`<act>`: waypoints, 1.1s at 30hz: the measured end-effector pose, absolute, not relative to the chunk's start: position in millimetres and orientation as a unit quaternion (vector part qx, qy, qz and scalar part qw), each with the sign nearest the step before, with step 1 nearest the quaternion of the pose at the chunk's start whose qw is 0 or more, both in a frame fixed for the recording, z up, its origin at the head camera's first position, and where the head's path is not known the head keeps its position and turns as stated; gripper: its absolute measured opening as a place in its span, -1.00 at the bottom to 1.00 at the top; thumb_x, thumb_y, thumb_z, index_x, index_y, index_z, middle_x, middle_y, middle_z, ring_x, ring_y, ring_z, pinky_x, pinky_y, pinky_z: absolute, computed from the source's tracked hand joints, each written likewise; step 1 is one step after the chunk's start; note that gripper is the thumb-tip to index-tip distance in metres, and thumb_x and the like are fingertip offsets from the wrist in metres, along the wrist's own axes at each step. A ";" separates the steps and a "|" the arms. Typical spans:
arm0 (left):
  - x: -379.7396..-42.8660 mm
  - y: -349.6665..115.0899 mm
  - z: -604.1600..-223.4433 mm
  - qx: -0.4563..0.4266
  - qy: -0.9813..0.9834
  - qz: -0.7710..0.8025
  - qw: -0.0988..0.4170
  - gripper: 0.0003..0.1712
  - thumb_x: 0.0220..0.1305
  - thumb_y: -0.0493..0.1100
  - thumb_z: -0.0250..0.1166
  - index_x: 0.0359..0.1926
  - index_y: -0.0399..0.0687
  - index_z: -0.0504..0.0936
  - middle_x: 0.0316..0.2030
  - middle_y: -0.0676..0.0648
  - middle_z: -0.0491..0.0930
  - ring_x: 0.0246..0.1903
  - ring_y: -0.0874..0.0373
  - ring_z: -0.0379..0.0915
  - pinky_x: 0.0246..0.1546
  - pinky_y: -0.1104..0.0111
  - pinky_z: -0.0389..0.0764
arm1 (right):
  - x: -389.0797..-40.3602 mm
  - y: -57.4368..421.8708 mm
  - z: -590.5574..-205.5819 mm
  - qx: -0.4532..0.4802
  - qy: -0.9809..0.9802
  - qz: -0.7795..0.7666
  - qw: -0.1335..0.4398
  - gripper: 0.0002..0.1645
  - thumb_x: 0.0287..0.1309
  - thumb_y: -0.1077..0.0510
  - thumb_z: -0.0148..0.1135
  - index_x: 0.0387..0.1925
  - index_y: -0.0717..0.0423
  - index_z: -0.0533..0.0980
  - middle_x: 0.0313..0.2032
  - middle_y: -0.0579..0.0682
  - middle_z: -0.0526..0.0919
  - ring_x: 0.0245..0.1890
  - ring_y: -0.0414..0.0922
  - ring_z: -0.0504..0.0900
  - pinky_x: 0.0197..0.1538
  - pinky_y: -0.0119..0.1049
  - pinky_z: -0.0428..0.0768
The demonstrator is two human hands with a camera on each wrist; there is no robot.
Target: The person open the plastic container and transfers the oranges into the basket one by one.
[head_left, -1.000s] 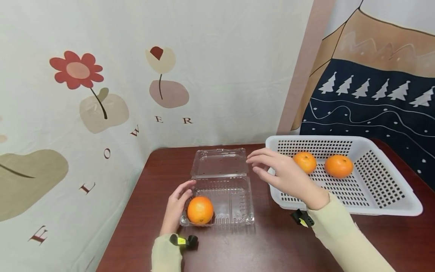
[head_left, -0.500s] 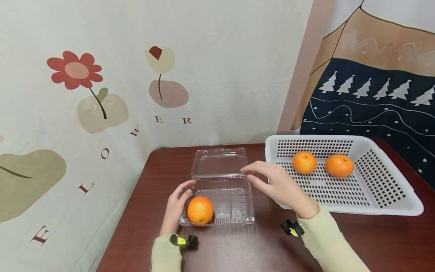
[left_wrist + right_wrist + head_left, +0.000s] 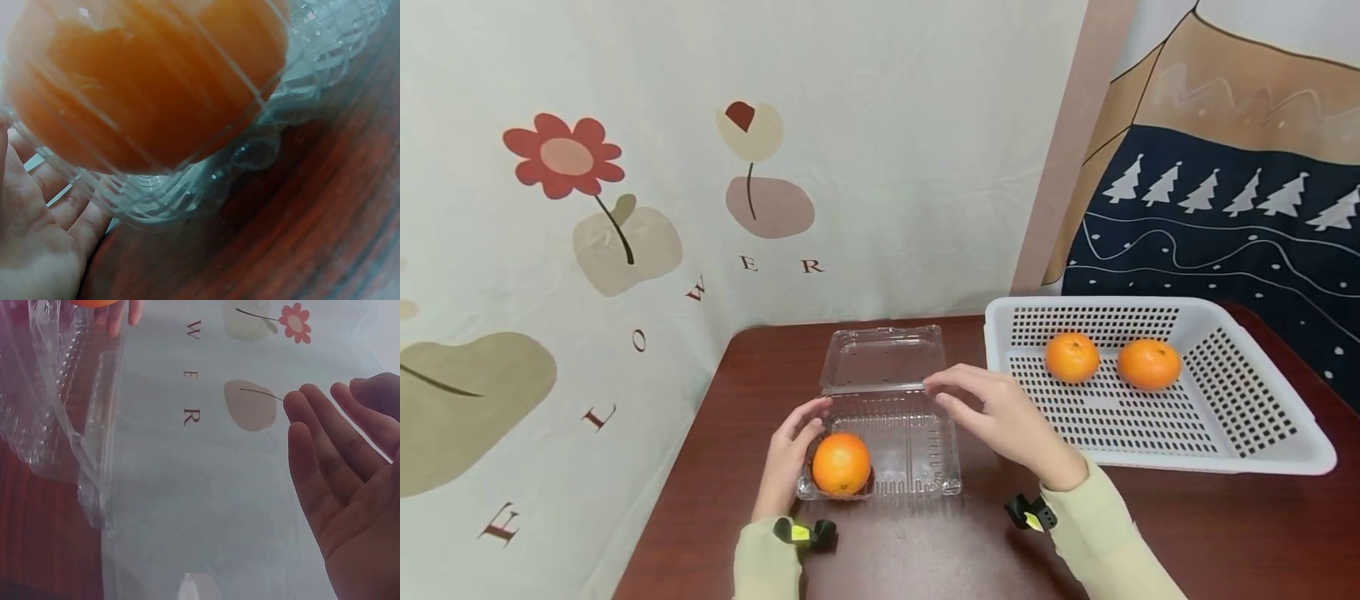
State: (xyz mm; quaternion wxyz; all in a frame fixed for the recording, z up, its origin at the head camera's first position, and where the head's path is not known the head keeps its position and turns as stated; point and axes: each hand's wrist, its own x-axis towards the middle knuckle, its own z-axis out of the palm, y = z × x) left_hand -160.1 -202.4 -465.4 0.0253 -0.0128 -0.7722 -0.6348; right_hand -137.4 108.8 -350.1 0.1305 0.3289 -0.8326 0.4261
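A person's left hand (image 3: 792, 450) and right hand (image 3: 1002, 412) flank a clear plastic hinged container (image 3: 887, 429) on a dark red-brown wooden tabletop (image 3: 917, 550), its clear lid (image 3: 883, 358) lying folded open on the far side. A round, bright orange fruit (image 3: 842, 464) sits in the container's near left corner. The left fingers lie lightly bent along the left wall, gripping nothing; the right fingers, apart and loosely bent, hang by the far right corner near the hinge, though whether either hand touches the plastic cannot be told. At right, a white perforated plastic basket (image 3: 1202, 461) holds two more orange fruits, one at left (image 3: 1072, 358) and one at right (image 3: 1149, 364). The thin container looks light, so a bump from the right hand could skid or tip it, with neither hand clamped on it to steady it; the fruit, round and apparently unpinned, might then roll rightward across the container floor
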 end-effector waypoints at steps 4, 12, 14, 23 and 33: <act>-160.6 -201.8 -465.6 -0.014 -0.773 -0.634 0.027 -0.68 0.27 -0.10 0.07 0.04 0.21 0.49 0.02 0.11 0.46 0.04 0.21 0.32 0.03 0.38 0.36 | -137.7 105.5 -353.4 0.323 -0.827 0.438 0.141 -0.75 0.19 0.02 0.06 -0.09 -0.18 0.50 -0.21 -0.32 0.56 -0.16 -0.36 0.49 -0.05 -0.35 0.44; -158.9 -201.4 -465.3 -0.011 -0.773 -0.634 0.021 -0.69 0.28 -0.11 0.06 0.04 0.22 0.49 0.03 0.10 0.46 0.05 0.21 0.31 0.03 0.38 0.36 | -135.5 98.7 -356.6 0.298 -0.816 0.477 0.133 -0.73 0.19 0.01 0.06 -0.07 -0.17 0.50 -0.21 -0.27 0.58 -0.19 -0.35 0.52 -0.05 -0.33 0.44; -158.3 -201.3 -464.6 -0.010 -0.773 -0.635 0.021 -0.69 0.28 -0.12 0.06 0.03 0.22 0.49 0.03 0.11 0.46 0.05 0.21 0.31 0.03 0.39 0.36 | -135.3 97.5 -356.9 0.290 -0.810 0.492 0.132 -0.74 0.19 0.02 0.06 -0.07 -0.20 0.49 -0.23 -0.25 0.58 -0.20 -0.34 0.53 -0.07 -0.34 0.46; -158.5 -201.5 -463.4 -0.007 -0.773 -0.633 0.022 -0.69 0.27 -0.10 0.07 0.03 0.23 0.49 0.03 0.12 0.46 0.05 0.22 0.31 0.04 0.35 0.36 | -135.4 93.3 -364.2 0.275 -0.775 0.557 0.119 -0.75 0.17 0.09 0.09 -0.09 -0.17 0.50 -0.24 -0.21 0.59 -0.24 -0.22 0.57 -0.18 -0.37 0.54; -158.7 -202.0 -466.6 -0.014 -0.769 -0.639 0.028 -0.69 0.27 -0.11 0.08 0.04 0.20 0.49 0.02 0.10 0.47 0.04 0.21 0.32 -0.01 0.45 0.38 | -135.7 88.4 -369.0 0.268 -0.786 0.544 0.118 -0.73 0.18 0.02 0.08 -0.07 -0.20 0.49 -0.24 -0.25 0.59 -0.24 -0.26 0.58 -0.20 -0.36 0.54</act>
